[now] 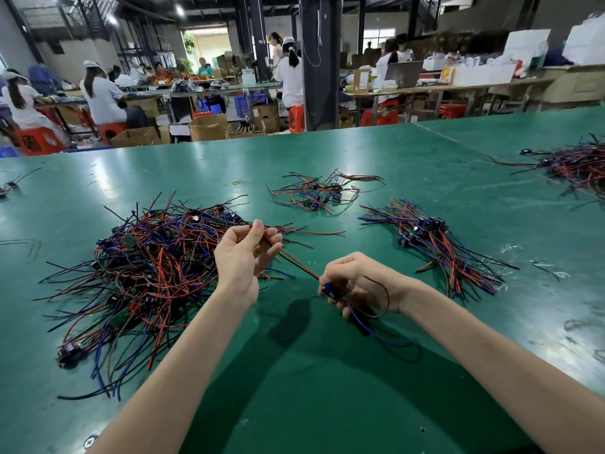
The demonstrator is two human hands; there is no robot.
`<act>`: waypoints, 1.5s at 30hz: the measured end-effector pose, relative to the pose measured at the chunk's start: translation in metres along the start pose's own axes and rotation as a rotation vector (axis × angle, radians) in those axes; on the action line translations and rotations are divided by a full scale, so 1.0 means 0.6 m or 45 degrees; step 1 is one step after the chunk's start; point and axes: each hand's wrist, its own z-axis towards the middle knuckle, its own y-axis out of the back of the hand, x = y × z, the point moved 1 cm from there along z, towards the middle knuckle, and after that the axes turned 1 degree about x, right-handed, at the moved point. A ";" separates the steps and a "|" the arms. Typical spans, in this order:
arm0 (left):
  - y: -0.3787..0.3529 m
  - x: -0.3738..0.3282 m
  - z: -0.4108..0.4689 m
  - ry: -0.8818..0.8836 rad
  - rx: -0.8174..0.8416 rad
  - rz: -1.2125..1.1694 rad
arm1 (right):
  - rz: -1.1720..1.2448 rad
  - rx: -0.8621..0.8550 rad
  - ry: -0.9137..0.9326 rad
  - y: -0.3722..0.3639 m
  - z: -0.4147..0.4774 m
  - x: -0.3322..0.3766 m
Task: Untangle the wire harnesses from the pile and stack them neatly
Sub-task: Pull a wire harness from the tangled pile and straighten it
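Note:
A big tangled pile (144,273) of red, blue and black wire harnesses lies on the green table (327,371) at the left. My left hand (242,257) is raised beside the pile and pinches the red and black wires of one harness. Those wires (294,262) run taut down to my right hand (357,283), which grips the harness's small blue component; blue and brown leads hang from that hand toward the table. A neater stack of harnesses (438,247) lies to the right with the wires fanned the same way.
A smaller loose bunch of harnesses (320,191) sits further back at the centre. Another heap (576,165) lies at the far right edge. A small rubber band (236,182) rests on the table. Seated workers, red stools and cardboard boxes stand beyond the table's far edge.

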 end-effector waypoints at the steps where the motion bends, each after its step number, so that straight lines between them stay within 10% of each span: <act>1: 0.000 -0.002 0.001 0.008 -0.004 -0.015 | -0.006 -0.003 0.011 -0.001 -0.001 0.001; 17: 0.020 0.009 0.013 -0.835 0.046 1.167 | -0.072 -0.001 0.047 0.001 -0.006 -0.004; 24: 0.021 0.007 0.015 -0.743 0.058 1.044 | -0.067 0.010 0.065 0.001 -0.005 -0.002; 31: 0.025 0.007 0.014 -1.225 0.143 1.530 | -0.061 0.009 0.064 -0.004 -0.007 -0.002; 38: 0.025 0.018 0.015 -0.740 0.064 1.125 | -0.016 0.013 0.057 -0.004 -0.006 -0.003; 45: 0.009 0.021 0.015 -0.015 0.115 0.022 | -0.022 0.024 0.055 -0.001 -0.003 -0.005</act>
